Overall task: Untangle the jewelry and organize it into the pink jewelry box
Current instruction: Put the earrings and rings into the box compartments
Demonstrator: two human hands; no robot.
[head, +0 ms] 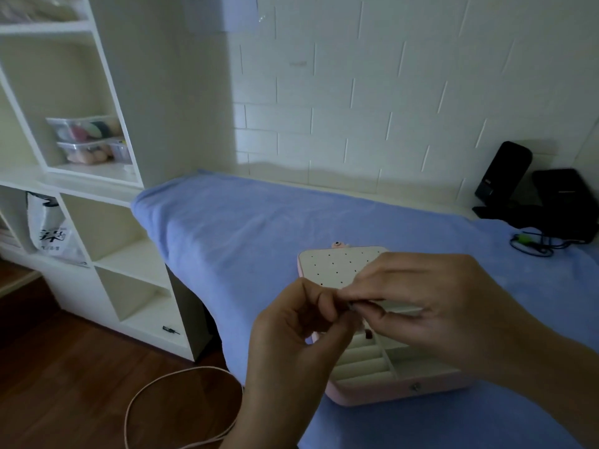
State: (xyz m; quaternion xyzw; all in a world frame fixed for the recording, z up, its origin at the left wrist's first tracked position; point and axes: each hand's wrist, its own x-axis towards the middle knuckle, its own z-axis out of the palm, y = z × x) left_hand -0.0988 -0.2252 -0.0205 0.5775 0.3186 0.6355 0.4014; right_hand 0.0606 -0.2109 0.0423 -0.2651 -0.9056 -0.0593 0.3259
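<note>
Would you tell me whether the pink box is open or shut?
Open: the box has its dotted lid tilted back, and its slots lie exposed.

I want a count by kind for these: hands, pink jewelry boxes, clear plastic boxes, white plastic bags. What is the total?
Hands: 2 (left hand, right hand, both pinching a small jewelry piece)
Open pink jewelry box: 1
Clear plastic boxes: 2 (upper box, lower box)
White plastic bag with dark print: 1
Total: 6

Blue-covered table [243, 238] stretching across mid-frame, open pink jewelry box [389, 394] sitting lower right, black devices [557, 202] and cable [531, 249] lying at far right.
</note>
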